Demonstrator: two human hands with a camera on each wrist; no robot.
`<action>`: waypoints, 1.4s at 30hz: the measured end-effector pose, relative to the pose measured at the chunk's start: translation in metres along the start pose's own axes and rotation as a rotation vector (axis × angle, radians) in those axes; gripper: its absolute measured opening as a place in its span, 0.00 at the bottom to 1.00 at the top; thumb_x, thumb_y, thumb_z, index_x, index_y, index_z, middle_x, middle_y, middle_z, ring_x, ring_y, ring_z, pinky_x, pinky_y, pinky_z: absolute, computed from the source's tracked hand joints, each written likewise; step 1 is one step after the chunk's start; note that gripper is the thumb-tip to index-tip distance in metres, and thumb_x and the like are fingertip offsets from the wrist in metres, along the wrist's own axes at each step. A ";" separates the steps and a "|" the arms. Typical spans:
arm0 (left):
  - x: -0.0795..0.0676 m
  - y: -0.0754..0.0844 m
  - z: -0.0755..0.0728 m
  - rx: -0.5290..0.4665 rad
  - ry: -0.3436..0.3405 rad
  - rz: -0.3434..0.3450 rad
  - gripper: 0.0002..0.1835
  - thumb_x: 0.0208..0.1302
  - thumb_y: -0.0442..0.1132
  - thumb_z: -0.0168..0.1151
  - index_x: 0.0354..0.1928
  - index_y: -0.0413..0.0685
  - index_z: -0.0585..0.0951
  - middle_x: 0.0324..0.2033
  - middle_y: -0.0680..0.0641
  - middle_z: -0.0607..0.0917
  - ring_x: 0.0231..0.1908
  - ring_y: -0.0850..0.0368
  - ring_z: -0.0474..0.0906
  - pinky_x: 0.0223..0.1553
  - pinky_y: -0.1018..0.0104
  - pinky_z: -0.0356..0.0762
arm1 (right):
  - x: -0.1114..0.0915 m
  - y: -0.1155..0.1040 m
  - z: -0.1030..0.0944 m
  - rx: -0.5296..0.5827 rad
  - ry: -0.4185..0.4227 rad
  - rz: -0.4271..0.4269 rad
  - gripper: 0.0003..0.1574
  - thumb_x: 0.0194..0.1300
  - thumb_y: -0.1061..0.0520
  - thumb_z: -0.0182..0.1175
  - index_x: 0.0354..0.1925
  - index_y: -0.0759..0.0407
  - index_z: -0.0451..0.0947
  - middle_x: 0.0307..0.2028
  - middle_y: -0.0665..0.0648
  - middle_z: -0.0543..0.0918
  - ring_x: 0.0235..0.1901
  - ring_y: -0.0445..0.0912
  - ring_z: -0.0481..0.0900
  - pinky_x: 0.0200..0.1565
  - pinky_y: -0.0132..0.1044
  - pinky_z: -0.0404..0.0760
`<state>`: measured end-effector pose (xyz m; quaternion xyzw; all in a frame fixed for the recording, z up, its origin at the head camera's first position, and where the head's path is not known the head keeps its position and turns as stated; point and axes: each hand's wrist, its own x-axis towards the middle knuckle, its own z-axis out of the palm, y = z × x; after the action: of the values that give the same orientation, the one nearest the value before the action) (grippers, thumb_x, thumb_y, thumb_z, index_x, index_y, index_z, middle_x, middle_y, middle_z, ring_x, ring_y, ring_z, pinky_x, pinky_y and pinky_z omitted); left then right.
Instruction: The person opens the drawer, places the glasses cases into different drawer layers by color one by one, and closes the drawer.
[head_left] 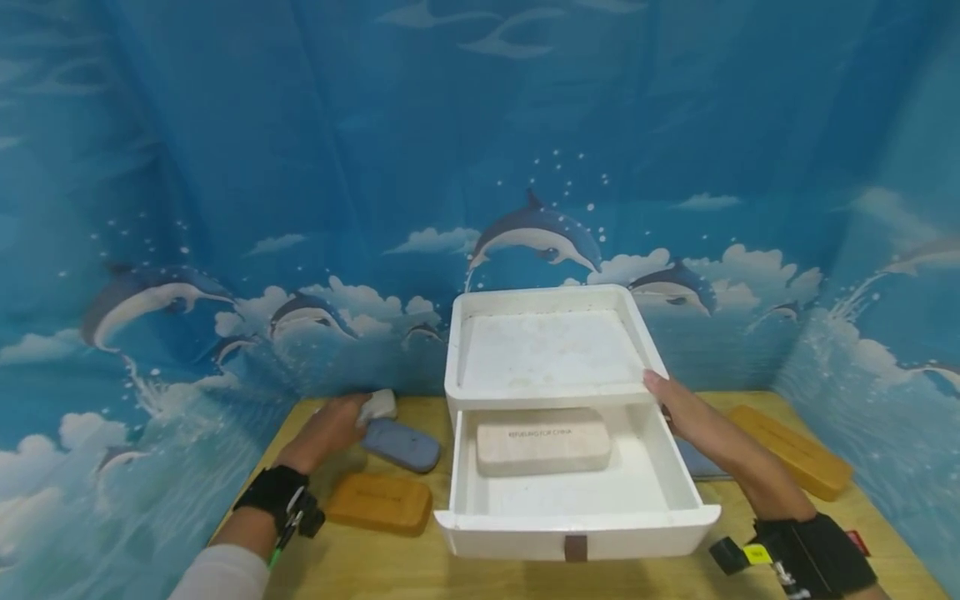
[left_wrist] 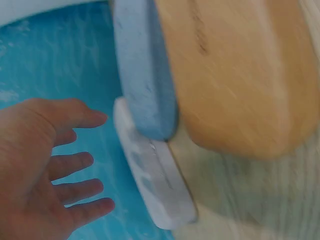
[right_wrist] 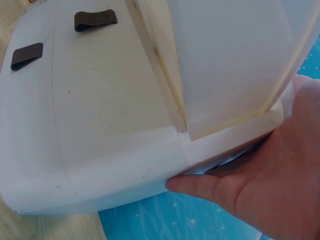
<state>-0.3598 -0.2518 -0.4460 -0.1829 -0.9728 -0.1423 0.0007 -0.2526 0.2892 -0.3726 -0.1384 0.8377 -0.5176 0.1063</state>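
Note:
A white drawer unit (head_left: pixel 547 342) stands with its top drawer (head_left: pixel 577 533) pulled out. Inside that drawer lies a beige oblong block (head_left: pixel 543 444) with printed lettering. My right hand (head_left: pixel 697 421) holds the unit at its upper right corner; in the right wrist view its thumb (right_wrist: pixel 200 186) lies along the white edge. At the left, my left hand (head_left: pixel 330 429) is beside a small white block (head_left: pixel 381 404). The left wrist view shows its fingers spread and apart from that white block (left_wrist: pixel 155 175). A blue-grey rounded block (head_left: pixel 402 446) lies against the white one.
One mustard-yellow block (head_left: pixel 380 503) lies left of the drawer, another (head_left: pixel 791 450) at the far right. A blue-grey item (head_left: pixel 701 462) shows partly behind my right arm. The wooden table (head_left: pixel 495 583) is backed by a blue dolphin-print curtain (head_left: pixel 375 167).

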 end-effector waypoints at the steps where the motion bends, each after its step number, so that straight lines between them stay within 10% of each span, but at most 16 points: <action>1: -0.001 -0.004 0.003 0.007 0.001 0.012 0.28 0.65 0.29 0.66 0.67 0.29 0.74 0.56 0.29 0.84 0.50 0.35 0.84 0.49 0.43 0.84 | -0.001 0.000 0.000 0.000 -0.001 0.002 0.44 0.84 0.36 0.27 0.82 0.60 0.41 0.74 0.74 0.59 0.71 0.72 0.66 0.59 0.64 0.81; 7: -0.008 -0.025 0.015 0.092 0.000 0.084 0.29 0.63 0.30 0.70 0.65 0.26 0.74 0.55 0.27 0.83 0.53 0.30 0.82 0.53 0.38 0.81 | -0.003 0.001 0.003 0.016 -0.008 -0.017 0.40 0.85 0.37 0.26 0.83 0.54 0.42 0.77 0.71 0.57 0.72 0.72 0.64 0.60 0.68 0.79; 25: -0.005 -0.051 0.029 0.093 -0.185 -0.111 0.41 0.65 0.34 0.69 0.76 0.29 0.62 0.73 0.16 0.57 0.69 0.08 0.51 0.61 0.20 0.64 | -0.005 -0.001 0.008 0.052 -0.007 -0.022 0.37 0.85 0.38 0.25 0.83 0.46 0.43 0.75 0.67 0.60 0.69 0.68 0.68 0.56 0.63 0.83; 42: 0.014 -0.055 0.045 0.318 0.063 -0.031 0.35 0.55 0.34 0.77 0.64 0.36 0.73 0.57 0.26 0.80 0.47 0.25 0.78 0.39 0.36 0.82 | -0.008 0.002 0.005 0.031 0.031 -0.017 0.37 0.84 0.37 0.26 0.83 0.44 0.43 0.76 0.67 0.59 0.70 0.68 0.68 0.56 0.63 0.83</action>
<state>-0.3903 -0.2833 -0.5031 -0.1609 -0.9852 0.0076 0.0578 -0.2439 0.2885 -0.3766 -0.1358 0.8300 -0.5333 0.0911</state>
